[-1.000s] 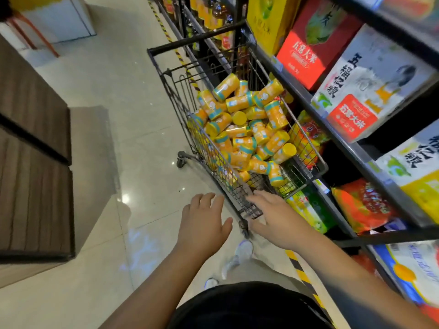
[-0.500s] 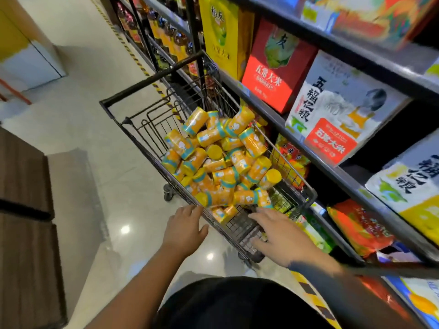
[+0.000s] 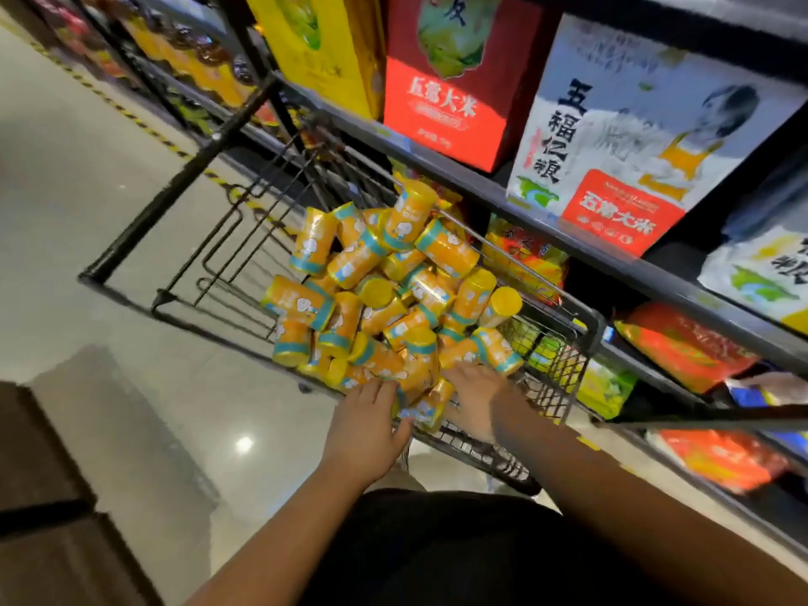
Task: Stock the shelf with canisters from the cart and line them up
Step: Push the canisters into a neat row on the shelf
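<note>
Dim, motion-blurred, floor glare, wide-angle warp

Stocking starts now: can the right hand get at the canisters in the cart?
Likely yes: the right hand rests on the nearest canisters, and the cart is open on top.

head view | looks down, forward | close over cart [image 3: 568, 317]

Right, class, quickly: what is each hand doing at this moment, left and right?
Left hand: open, fingers straight against the canisters in the cart.
Right hand: on the canisters, grip cannot be told.
</note>
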